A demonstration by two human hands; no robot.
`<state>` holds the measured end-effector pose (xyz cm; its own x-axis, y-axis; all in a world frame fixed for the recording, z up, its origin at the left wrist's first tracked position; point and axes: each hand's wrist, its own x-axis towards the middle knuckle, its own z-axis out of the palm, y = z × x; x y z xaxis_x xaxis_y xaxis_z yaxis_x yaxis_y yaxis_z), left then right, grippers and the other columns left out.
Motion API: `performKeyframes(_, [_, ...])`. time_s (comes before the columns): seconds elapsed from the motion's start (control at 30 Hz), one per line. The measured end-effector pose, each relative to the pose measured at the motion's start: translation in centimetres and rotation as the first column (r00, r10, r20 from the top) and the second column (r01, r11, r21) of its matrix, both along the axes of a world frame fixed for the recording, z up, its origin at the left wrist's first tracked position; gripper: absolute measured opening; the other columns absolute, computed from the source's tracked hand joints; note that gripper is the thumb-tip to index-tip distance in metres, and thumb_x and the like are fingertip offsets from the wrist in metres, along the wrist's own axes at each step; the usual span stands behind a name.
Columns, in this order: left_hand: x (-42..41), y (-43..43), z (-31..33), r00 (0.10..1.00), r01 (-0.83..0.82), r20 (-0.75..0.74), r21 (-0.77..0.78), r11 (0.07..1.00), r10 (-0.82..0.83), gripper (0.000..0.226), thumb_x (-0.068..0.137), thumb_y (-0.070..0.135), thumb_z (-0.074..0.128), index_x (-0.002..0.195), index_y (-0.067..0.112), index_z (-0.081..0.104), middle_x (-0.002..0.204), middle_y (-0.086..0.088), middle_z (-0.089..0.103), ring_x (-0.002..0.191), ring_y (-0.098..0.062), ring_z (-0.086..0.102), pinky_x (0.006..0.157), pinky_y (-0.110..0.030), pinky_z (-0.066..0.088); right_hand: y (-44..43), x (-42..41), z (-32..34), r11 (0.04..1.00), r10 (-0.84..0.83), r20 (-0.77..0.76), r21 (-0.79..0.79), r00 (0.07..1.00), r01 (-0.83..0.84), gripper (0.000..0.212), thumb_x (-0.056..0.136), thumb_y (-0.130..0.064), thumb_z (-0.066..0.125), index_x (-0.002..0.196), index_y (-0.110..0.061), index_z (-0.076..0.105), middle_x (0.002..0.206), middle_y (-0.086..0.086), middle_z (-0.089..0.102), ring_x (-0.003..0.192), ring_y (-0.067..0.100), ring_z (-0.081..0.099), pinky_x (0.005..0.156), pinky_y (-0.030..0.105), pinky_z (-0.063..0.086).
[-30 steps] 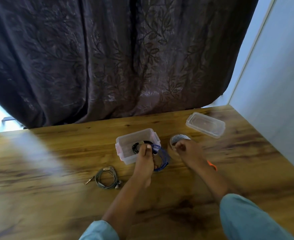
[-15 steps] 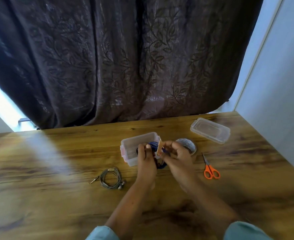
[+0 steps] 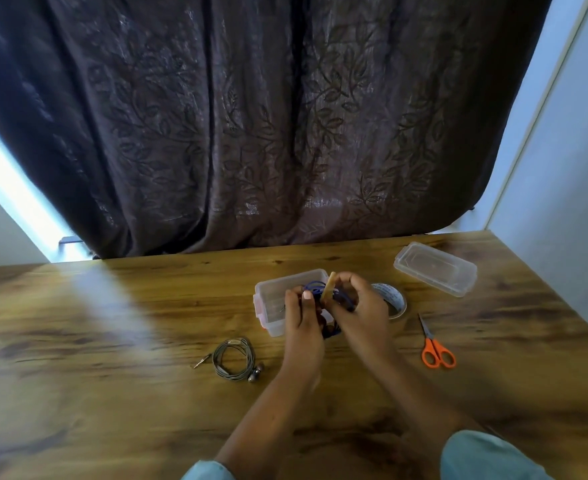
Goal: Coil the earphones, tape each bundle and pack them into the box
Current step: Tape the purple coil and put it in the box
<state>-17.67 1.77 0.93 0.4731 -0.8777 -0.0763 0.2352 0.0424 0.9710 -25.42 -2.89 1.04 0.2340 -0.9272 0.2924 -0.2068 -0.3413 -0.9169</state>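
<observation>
Two things lie nearest me on the counter [image 3: 147, 393]: a coiled grey earphone set [image 3: 234, 358] off to the outer side of the left wrist, with no tape that I can make out, and orange scissors [image 3: 438, 355] out past the right wrist, both well apart from the hands.

Further out, the hands meet. My left hand [image 3: 303, 323] is curled round the blue earphone coil [image 3: 315, 292], holding its strands bunched; the lower loop hangs between the two palms. My right hand [image 3: 362, 306] pinches a short tan tape strip [image 3: 330, 289], which stands roughly upright at the coil's top. The strip's long axis seems to run across the strands, which is what wrapping needs. It sits on the right hand's side of the bundle, so I judge the right hand should fold it round while the left just clamps. Whether the strip already sticks to the cable, I cannot tell.

Just beyond the left knuckles sits the clear plastic box [image 3: 268, 299], open; a short push forward would reach it. Behind the right hand lies the tape roll [image 3: 396, 301], and farther out to its right the box lid [image 3: 434, 268].
</observation>
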Motion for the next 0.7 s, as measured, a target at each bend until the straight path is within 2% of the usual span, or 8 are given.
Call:
performKeyframes(0.1, [0.2, 0.1, 0.0, 1.000, 0.014, 0.018, -0.023, 1.000, -0.013, 0.023, 0.101, 0.025, 0.033, 0.115, 0.013, 0.047, 0.116, -0.019, 0.061, 0.104, -0.029, 0.062, 0.083, -0.040, 0.055, -0.2, 0.3, -0.1, 1.000, -0.016, -0.018, -0.015, 1.000, 0.016, 0.026, 0.084, -0.010, 0.069, 0.107, -0.020, 0.061, 0.099, -0.008, 0.067, 0.094, 0.003, 0.063, 0.080, 0.014, 0.050])
performKeyframes(0.23, [0.9, -0.1, 0.0, 0.999, 0.036, 0.039, -0.020, 0.999, -0.035, 0.024, 0.101, 0.026, 0.034, 0.117, 0.015, 0.047, 0.117, -0.017, 0.061, 0.106, -0.028, 0.061, 0.089, -0.042, 0.054, -0.5, 0.7, 0.1, 0.999, -0.023, -0.053, -0.039, 0.998, 0.021, 0.026, 0.085, -0.011, 0.067, 0.106, -0.024, 0.059, 0.097, -0.007, 0.067, 0.092, 0.004, 0.064, 0.079, 0.021, 0.053])
performKeyframes(0.33, [1.4, -0.2, 0.0, 0.996, 0.013, 0.085, -0.041, 0.999, -0.009, 0.021, 0.101, 0.025, 0.033, 0.117, 0.018, 0.044, 0.113, -0.016, 0.059, 0.098, -0.023, 0.061, 0.078, -0.034, 0.055, -1.0, 1.2, 0.1, 1.000, -0.012, -0.068, -0.024, 0.998, 0.011, 0.024, 0.084, -0.015, 0.068, 0.106, -0.022, 0.059, 0.094, -0.006, 0.068, 0.088, 0.005, 0.065, 0.074, 0.023, 0.054])
performKeyframes(0.43, [1.9, -0.3, 0.1, 0.984, 0.027, 0.180, -0.090, 0.996, -0.010, 0.023, 0.101, 0.021, 0.031, 0.114, 0.030, 0.047, 0.112, -0.003, 0.059, 0.101, -0.017, 0.060, 0.073, -0.023, 0.054, -1.2, 1.5, 0.3, 1.000, -0.001, -0.108, -0.030, 0.994, -0.003, 0.020, 0.086, -0.016, 0.067, 0.102, -0.022, 0.057, 0.086, -0.010, 0.065, 0.078, 0.001, 0.063, 0.064, 0.013, 0.049])
performKeyframes(0.5, [2.2, -0.3, 0.4, 0.960, 0.032, 0.280, -0.104, 0.994, -0.002, 0.025, 0.101, 0.019, 0.032, 0.109, 0.033, 0.052, 0.109, 0.004, 0.060, 0.102, -0.014, 0.060, 0.081, -0.027, 0.053, -1.2, 1.6, 0.5, 1.000, 0.004, -0.128, -0.027, 0.992, -0.008, 0.016, 0.088, -0.016, 0.064, 0.103, -0.020, 0.057, 0.080, -0.014, 0.061, 0.072, -0.003, 0.061, 0.059, 0.009, 0.046])
performKeyframes(0.57, [2.6, -0.1, 0.8, 0.926, 0.009, 0.375, -0.128, 0.992, 0.040, 0.025, 0.100, 0.015, 0.036, 0.102, 0.031, 0.055, 0.101, 0.011, 0.060, 0.097, -0.005, 0.060, 0.084, -0.032, 0.054, -1.2, 1.9, 0.6, 1.000, 0.012, -0.175, -0.018, 0.985, -0.015, 0.015, 0.091, -0.019, 0.061, 0.106, -0.020, 0.057, 0.079, -0.018, 0.059, 0.069, -0.007, 0.058, 0.058, 0.007, 0.044])
performKeyframes(0.63, [2.8, 0.1, 1.3, 0.878, -0.020, 0.469, -0.167, 0.986, 0.097, 0.023, 0.099, 0.007, 0.039, 0.098, 0.024, 0.055, 0.094, 0.018, 0.052, 0.090, 0.011, 0.055, 0.078, -0.022, 0.053, -1.4, 2.2, 0.7, 1.000, 0.018, -0.220, -0.007, 0.975, -0.020, 0.018, 0.091, -0.022, 0.062, 0.108, -0.021, 0.056, 0.082, -0.018, 0.058, 0.071, -0.008, 0.056, 0.059, 0.006, 0.043])
performKeyframes(0.7, [3.1, 0.1, 1.5, 0.833, -0.026, 0.540, -0.186, 0.982, 0.124, 0.021, 0.098, 0.004, 0.040, 0.099, 0.019, 0.054, 0.091, 0.021, 0.047, 0.089, 0.019, 0.050, 0.073, -0.014, 0.050, -1.5, 2.4, 0.8, 0.999, 0.031, -0.224, 0.028, 0.974, -0.025, 0.018, 0.089, -0.023, 0.065, 0.104, -0.023, 0.055, 0.079, -0.019, 0.056, 0.070, -0.008, 0.054, 0.059, 0.004, 0.041])
